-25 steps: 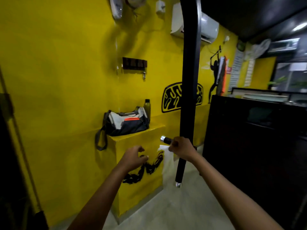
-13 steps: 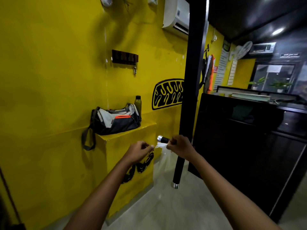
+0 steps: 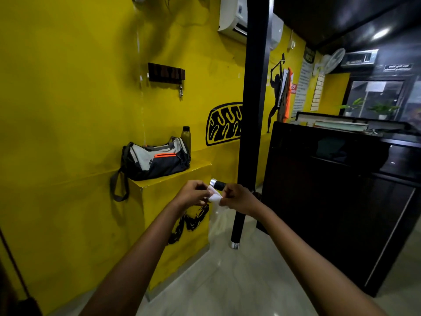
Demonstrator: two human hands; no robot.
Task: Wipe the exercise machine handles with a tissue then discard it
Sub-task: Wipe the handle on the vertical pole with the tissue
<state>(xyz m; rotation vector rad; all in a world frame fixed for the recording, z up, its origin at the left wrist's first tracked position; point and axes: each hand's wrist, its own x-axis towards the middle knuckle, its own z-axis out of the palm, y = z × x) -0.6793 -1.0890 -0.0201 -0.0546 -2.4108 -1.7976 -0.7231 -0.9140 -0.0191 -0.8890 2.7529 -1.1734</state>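
Yellow ledge with a gym bag at left. Your left hand has closed in since a second ago and now pinches the tissue alongside your right hand, both just under the handle beside the black post. You're likely folding it; wiping hasn't started.
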